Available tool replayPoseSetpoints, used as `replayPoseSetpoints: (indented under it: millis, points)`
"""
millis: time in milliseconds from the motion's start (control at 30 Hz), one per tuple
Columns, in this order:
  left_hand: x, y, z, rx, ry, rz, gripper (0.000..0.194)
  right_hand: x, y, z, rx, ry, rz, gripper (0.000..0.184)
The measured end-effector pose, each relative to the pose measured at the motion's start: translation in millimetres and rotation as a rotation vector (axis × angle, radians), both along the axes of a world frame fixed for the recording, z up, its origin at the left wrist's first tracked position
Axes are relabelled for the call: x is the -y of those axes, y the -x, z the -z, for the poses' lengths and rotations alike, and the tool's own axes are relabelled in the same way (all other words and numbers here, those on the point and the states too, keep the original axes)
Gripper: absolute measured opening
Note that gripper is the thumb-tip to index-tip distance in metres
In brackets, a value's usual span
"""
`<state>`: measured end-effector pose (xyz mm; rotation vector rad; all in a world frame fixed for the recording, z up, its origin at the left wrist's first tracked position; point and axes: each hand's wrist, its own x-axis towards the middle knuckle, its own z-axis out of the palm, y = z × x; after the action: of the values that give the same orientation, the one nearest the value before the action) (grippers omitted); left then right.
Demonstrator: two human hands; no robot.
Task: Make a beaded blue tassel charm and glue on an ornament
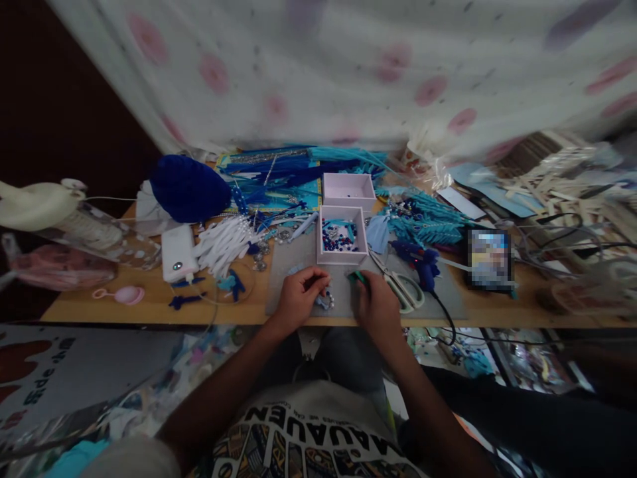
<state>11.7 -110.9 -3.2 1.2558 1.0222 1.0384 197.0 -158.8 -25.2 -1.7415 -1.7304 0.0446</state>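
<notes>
My left hand (pixel 301 295) is closed in a pinch near the front edge of the grey mat (pixel 343 315). A short strand of white and blue beads (pixel 326 301) hangs at its fingertips. To the right, my right hand (pixel 377 302) is closed on a small green object (pixel 356 275), whose kind I cannot make out. Just beyond both hands stands a white box of beads (pixel 342 259), holding loose red and blue beads and some turquoise pieces. Scissors (pixel 408 292) with pale handles lie beside my right hand. A light blue tassel (pixel 378 232) rests by the box.
Behind the bead box is a second white box (pixel 348 199). A blue glue gun (pixel 421 262) with a black cable lies at right, near a screen device (pixel 490 259). White strips (pixel 226 242), a power bank (pixel 179 252) and a pink spoon-shaped item (pixel 127 295) lie at left.
</notes>
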Motion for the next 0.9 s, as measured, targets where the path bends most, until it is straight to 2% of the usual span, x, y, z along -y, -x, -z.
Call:
replayPoseSetpoints:
  millis: [67,133,233,367,433,533,667,800,900]
  points:
    - [0.3,-1.8,0.4,0.004,-0.002,-0.004,0.019,0.3,3.9,-0.6,-0.113,-0.010,0.050,0.029]
    - [0.5,-3.8,0.2,0.011,0.000,-0.017,0.018,0.0,8.3,-2.4,-0.136,0.001,0.047,0.027]
    - [0.4,-6.7,-0.8,0.037,0.013,-0.043,0.018,0.7,6.3,-7.6,-0.026,-0.048,0.058,0.027]
    - [0.2,-9.7,-1.1,0.078,0.041,-0.051,0.020,9.1,-22.2,-17.2,0.152,-0.106,0.246,0.028]
    - [0.2,-10.7,-0.3,0.085,0.052,-0.042,0.022,14.2,-38.9,-20.8,0.252,0.011,0.281,0.029]
    - [0.4,-11.8,1.7,0.082,0.051,-0.036,0.024,17.1,-53.3,-24.4,0.386,0.190,0.240,0.031]
    - [0.4,-12.1,3.5,0.090,0.049,-0.047,0.025,14.7,-55.0,-31.6,0.463,0.291,0.225,0.033]
    - [-0.3,-10.4,4.8,0.080,0.037,-0.037,0.026,25.1,-51.4,-41.5,0.412,0.359,0.227,0.028]
    - [-1.0,-9.5,7.2,0.072,0.013,-0.033,0.027,43.4,-49.1,-46.7,0.226,0.365,0.210,0.030]
